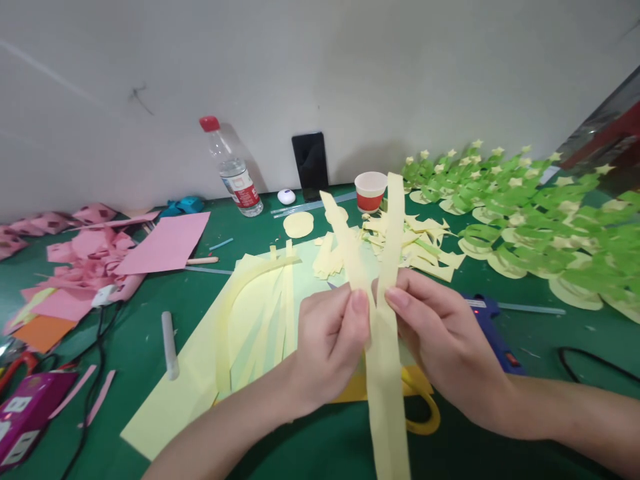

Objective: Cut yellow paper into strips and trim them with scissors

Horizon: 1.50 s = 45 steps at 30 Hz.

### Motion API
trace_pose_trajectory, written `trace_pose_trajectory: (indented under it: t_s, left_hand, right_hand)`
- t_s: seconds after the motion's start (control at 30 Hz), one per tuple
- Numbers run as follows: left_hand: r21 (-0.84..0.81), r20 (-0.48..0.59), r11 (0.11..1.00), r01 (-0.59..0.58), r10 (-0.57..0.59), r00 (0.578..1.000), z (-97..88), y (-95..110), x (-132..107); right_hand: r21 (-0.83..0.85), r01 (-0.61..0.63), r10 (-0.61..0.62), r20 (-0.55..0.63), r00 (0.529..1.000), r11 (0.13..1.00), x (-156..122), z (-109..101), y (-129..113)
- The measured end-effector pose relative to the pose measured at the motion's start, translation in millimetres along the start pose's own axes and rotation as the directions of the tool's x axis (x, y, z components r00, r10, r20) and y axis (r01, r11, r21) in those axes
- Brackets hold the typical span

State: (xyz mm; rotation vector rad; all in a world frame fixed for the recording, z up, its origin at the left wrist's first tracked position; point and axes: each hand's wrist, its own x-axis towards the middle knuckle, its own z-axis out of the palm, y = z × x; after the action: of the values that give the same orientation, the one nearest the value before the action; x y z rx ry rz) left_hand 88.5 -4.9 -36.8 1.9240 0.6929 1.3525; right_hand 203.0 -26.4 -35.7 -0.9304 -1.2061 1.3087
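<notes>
A long pale yellow paper strip (387, 400) is split at its upper end into two tails. My left hand (333, 340) pinches the left tail between thumb and fingers. The right tail is pinched in my right hand (440, 347), close beside the left. Below my hands the strip is still in one piece and hangs past the frame's lower edge. Yellow-handled scissors (423, 407) lie partly hidden behind the strip and my right hand. Under my left hand are pale yellow sheets (175, 400) and several cut strips (289, 300).
Yellow scraps (425, 243), a paper cup (371, 193), a phone (310, 167) and a water bottle (235, 173) stand or lie toward the wall. Green paper trees (505, 207) fill the right. A blue glue gun (493, 333) lies near my right hand. Pink paper (167, 243) is left.
</notes>
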Motion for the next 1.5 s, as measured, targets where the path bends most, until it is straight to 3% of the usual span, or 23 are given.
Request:
trace_pose_trajectory:
  t_s: [0.17,0.3,0.5,0.7,0.9,1.1,1.2,1.37,1.5]
  left_hand:
    - [0.001,-0.028,1.0,0.0,0.0,1.0,-4.0,3.0,1.2]
    - [-0.015,0.007,1.0,0.014,-0.014,1.0,-3.8,2.9,1.9]
    - [-0.05,-0.001,0.999,-0.014,0.014,1.0,1.5,0.6,0.2]
    - [-0.02,0.014,0.987,0.159,-0.158,0.987,-0.5,1.6,-2.2]
    - [-0.03,-0.088,0.995,0.1,-0.102,0.991,-5.5,-0.5,2.2]
    - [0.039,0.005,0.994,0.102,-0.102,0.995,-4.8,2.2,4.4]
    - [0.039,0.001,0.992,0.124,-0.124,0.992,-3.0,4.2,2.8]
    - [-0.053,-0.013,0.982,0.18,-0.181,0.983,-3.8,1.8,-1.7]
    - [-0.121,-0.042,0.98,0.156,-0.162,0.986,-4.7,-1.1,-2.4]
  right_hand:
    - [-0.035,0.004,0.001,0.134,0.991,0.999,4.1,-1.4,-10.5]
    - [-0.167,0.068,-0.055,0.078,0.995,0.984,5.9,-3.2,-16.6]
    - [-0.163,0.094,-0.092,0.02,0.996,0.982,2.7,-2.4,-11.0]
    - [-0.102,0.08,-0.082,-0.017,0.996,0.992,1.3,-1.1,-4.2]
    - [-0.204,0.084,-0.067,0.09,0.994,0.975,6.3,-2.0,-15.8]
    - [-0.258,0.097,-0.102,-0.006,0.995,0.961,8.3,-3.4,-18.9]
    - [-0.207,0.079,-0.078,0.015,0.997,0.975,7.9,-4.2,-15.6]
    - [0.084,0.021,-0.027,0.068,0.997,0.996,4.3,-6.6,-6.5]
    - [0.082,0.009,-0.019,0.126,0.992,0.997,4.7,-8.1,-8.2]
